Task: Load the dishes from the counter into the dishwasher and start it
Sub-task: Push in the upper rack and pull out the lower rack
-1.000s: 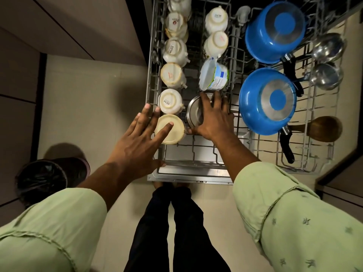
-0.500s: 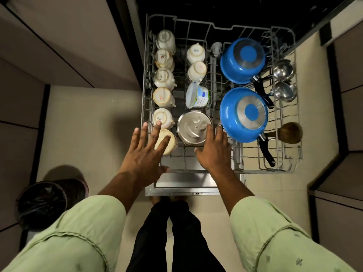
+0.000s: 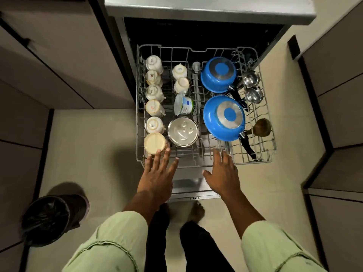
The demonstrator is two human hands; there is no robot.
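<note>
Both spread flat, left hand (image 3: pixel 158 177) by bowl (image 3: pixel 154 143), right hand (image 3: pixel 222 173) over rack (image 3: pixel 253 162)

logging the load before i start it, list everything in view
rack: 1, grey wire, pulled out
cups: 7, white, rack left and middle columns, upside down
bowl: 1, cream, rack front left
tub: 1, white with blue label, rack middle
steel dish: 1, silver, rack front middle
pans: 2, blue, rack right, upside down
ladles: 2, steel, rack far right
wooden spoon: 1, brown, rack right
bin: 1, black, lower left
left hand: 1, green sleeve, by bowl
right hand: 1, green sleeve, rack front
</note>
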